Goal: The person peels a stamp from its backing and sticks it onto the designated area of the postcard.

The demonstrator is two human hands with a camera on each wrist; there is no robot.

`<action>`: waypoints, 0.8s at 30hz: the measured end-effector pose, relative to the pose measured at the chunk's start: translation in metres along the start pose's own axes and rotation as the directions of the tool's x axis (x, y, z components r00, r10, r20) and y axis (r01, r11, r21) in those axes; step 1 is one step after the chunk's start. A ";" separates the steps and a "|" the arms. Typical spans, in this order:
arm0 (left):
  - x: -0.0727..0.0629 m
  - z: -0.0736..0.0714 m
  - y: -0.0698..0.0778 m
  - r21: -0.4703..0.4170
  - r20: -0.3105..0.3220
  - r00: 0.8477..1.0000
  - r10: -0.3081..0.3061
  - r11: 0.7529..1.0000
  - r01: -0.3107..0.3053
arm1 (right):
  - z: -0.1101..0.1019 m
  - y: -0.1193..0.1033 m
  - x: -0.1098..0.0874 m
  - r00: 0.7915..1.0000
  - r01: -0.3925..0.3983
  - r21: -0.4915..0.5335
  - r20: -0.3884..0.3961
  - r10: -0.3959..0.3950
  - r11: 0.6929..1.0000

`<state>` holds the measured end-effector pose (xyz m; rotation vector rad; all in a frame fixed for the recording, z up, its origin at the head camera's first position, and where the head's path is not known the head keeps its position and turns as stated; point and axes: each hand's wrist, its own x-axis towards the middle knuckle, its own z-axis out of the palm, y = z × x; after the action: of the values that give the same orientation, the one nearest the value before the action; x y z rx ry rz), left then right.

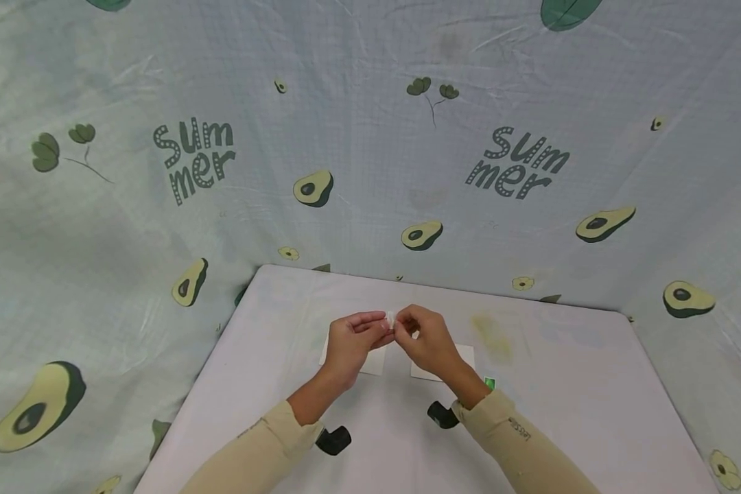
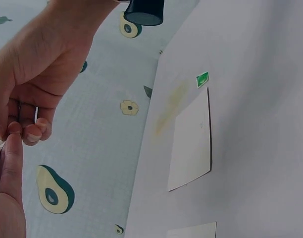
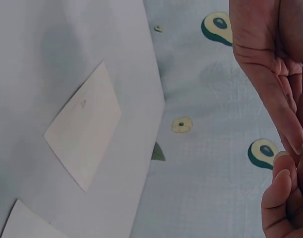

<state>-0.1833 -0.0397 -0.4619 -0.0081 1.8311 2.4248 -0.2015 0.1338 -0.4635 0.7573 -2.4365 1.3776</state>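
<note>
Above the table, my left hand and right hand meet at the fingertips. Between them is a small whitish, partly see-through piece, too small and covered to identify. The left thumb and fingers hold it from one side. My right thumb and forefinger pinch at its other side, with the remaining fingers curled. In the left wrist view the right hand comes down from above to the left hand. The right wrist view mostly hides the piece behind fingers.
Two white cards lie on the table below the hands, a left card and a right card. A small green piece lies beside the right one. A printed cloth hangs behind.
</note>
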 end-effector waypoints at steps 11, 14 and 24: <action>0.000 0.003 0.003 -0.020 -0.036 0.999 0.002 1.000 -0.003 | -0.004 -0.004 0.001 0.984 -0.176 0.182 0.022 0.175 0.967; 0.000 0.003 0.003 -0.016 -0.035 0.999 0.003 1.000 -0.003 | -0.006 -0.005 0.001 0.976 -0.215 0.224 0.040 0.212 0.951; -0.001 0.003 0.001 -0.028 -0.030 1.000 0.001 1.000 -0.002 | -0.008 -0.002 0.000 0.960 -0.280 0.284 0.067 0.272 0.917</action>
<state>-0.1826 -0.0371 -0.4597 -0.0454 1.8091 2.4645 -0.2010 0.1396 -0.4580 0.5023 -2.4635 1.8752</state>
